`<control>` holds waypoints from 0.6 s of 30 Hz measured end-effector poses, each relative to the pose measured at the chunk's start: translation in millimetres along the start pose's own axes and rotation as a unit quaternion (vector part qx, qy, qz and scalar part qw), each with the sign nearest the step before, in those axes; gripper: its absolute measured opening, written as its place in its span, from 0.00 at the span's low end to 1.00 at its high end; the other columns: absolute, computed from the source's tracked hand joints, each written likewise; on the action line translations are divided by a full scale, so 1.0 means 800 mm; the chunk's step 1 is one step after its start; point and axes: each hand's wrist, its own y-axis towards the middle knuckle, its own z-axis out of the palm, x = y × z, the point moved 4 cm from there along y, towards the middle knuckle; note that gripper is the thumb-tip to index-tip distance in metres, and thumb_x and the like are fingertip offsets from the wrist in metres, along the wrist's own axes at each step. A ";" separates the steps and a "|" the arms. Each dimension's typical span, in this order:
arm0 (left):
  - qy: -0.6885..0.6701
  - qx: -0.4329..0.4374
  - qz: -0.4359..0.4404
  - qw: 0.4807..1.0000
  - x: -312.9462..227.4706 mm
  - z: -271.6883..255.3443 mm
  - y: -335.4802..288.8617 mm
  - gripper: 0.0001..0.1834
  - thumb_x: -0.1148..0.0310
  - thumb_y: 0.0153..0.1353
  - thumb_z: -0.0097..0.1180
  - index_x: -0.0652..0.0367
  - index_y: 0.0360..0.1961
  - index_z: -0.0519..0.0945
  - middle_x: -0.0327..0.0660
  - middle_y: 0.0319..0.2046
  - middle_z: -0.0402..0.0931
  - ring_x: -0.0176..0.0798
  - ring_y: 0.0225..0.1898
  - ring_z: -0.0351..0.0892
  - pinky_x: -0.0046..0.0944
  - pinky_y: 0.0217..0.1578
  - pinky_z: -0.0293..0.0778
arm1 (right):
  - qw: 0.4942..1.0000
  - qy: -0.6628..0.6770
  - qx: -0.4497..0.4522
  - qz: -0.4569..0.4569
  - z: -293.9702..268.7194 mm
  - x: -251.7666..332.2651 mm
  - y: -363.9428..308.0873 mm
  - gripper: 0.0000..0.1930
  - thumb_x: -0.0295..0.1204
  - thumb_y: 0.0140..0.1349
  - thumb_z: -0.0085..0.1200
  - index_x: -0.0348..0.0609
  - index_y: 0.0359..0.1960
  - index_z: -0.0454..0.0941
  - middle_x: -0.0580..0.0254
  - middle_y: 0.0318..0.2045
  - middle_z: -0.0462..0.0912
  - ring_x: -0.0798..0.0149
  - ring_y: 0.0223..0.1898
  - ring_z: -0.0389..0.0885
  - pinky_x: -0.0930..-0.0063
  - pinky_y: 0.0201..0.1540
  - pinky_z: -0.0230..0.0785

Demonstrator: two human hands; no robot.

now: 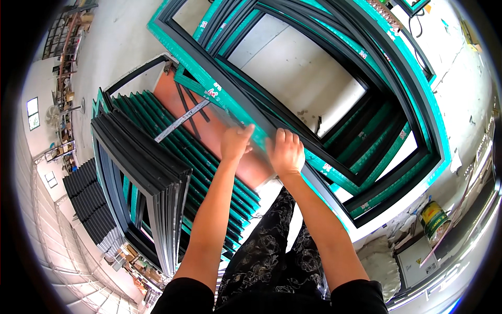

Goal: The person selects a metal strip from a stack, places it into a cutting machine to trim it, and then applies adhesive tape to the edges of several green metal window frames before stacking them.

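Observation:
A large rectangular window frame [235, 102], dark grey with green film along its outer side, leans in front of me on top of other frames. My right hand [286, 153] is closed over its near bar, fingers curled onto the dark face. Just to the left, my left hand [236, 142] is closed at the green outer side, its thumb against the film. Something pale and blurred shows between the two hands, and I cannot make out what the left fingers hold. Below the left hand lies an orange-red board [209, 138].
Stacked green-and-black frame profiles [172, 141] fill the left, beside upright grey frames [141, 157]. A metal strip [182, 121] lies across the profiles and board. More frames [366, 131] are nested inside the large one. A green-yellow bucket [435, 222] stands at the right.

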 end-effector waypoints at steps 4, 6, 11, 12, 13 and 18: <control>0.002 0.006 0.039 0.999 0.009 0.001 0.016 0.18 0.58 0.63 0.59 0.61 0.24 0.73 0.37 0.18 0.70 0.31 0.15 0.70 0.32 0.17 0.72 | 1.000 0.005 0.007 -0.002 0.002 0.002 0.001 0.21 0.47 0.61 0.54 0.40 0.42 0.73 0.57 0.36 0.78 0.53 0.38 0.78 0.60 0.38 0.73; -0.021 0.022 0.061 0.998 0.005 0.007 0.017 0.18 0.60 0.65 0.58 0.58 0.21 0.71 0.36 0.17 0.70 0.29 0.14 0.68 0.31 0.15 0.68 | 1.000 0.002 -0.001 -0.001 0.001 -0.002 0.001 0.21 0.46 0.61 0.54 0.40 0.42 0.73 0.57 0.36 0.78 0.53 0.38 0.78 0.60 0.38 0.73; 0.057 0.003 0.224 0.973 0.005 0.002 0.026 0.18 0.67 0.63 0.55 0.58 0.17 0.69 0.32 0.13 0.65 0.26 0.16 0.63 0.31 0.17 0.63 | 1.000 0.002 0.009 0.000 0.000 0.002 0.000 0.20 0.46 0.61 0.54 0.41 0.42 0.73 0.58 0.35 0.78 0.54 0.37 0.77 0.60 0.37 0.73; 0.057 0.006 0.222 0.973 0.004 0.005 0.026 0.18 0.67 0.63 0.55 0.58 0.17 0.69 0.32 0.13 0.65 0.26 0.16 0.63 0.31 0.17 0.63 | 1.000 0.000 0.010 0.001 0.000 0.001 0.000 0.20 0.46 0.61 0.54 0.41 0.42 0.73 0.58 0.35 0.78 0.54 0.37 0.77 0.60 0.37 0.73; 0.086 -0.006 0.264 0.961 0.000 0.006 0.023 0.18 0.67 0.63 0.55 0.58 0.16 0.69 0.31 0.12 0.63 0.25 0.17 0.63 0.31 0.18 0.63 | 1.000 -0.001 0.011 0.002 0.000 0.001 0.001 0.20 0.47 0.61 0.54 0.41 0.42 0.73 0.58 0.35 0.78 0.54 0.37 0.77 0.60 0.37 0.73; 0.139 -0.008 0.300 0.944 -0.014 0.003 0.002 0.17 0.67 0.64 0.54 0.60 0.18 0.69 0.30 0.14 0.62 0.25 0.18 0.62 0.30 0.21 0.66 | 1.000 -0.010 0.016 0.005 0.002 0.000 0.001 0.21 0.47 0.61 0.54 0.41 0.42 0.73 0.58 0.35 0.78 0.54 0.37 0.78 0.61 0.37 0.73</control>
